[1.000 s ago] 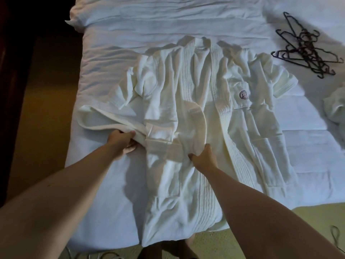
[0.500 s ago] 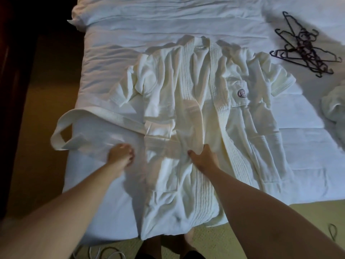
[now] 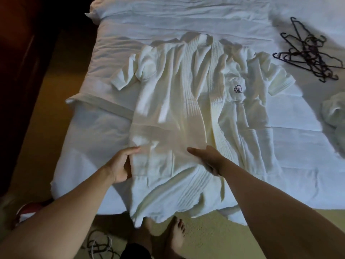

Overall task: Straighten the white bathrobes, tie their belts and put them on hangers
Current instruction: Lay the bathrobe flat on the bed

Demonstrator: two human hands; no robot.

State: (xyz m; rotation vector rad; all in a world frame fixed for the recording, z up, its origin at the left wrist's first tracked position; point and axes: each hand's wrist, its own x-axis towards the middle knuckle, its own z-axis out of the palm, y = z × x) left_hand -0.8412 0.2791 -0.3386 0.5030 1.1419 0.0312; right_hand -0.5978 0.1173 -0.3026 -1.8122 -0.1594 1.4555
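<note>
Lying under both hands' fingers (image 3: 194, 151), bathrobe (image 3: 168, 116) spreads flat.

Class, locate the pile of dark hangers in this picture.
In the head view, the hangers lie tangled on the bed at upper right, beyond the bathrobe sleeve.

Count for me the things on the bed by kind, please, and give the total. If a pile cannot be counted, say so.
Bathrobes spread flat: 1
Belts: 1, running out to the left from under the robe
Crumpled white cloth at the right edge: 1, kind unclear
Hanger piles: 1, dark, too tangled to count singly
Total: 4
</note>
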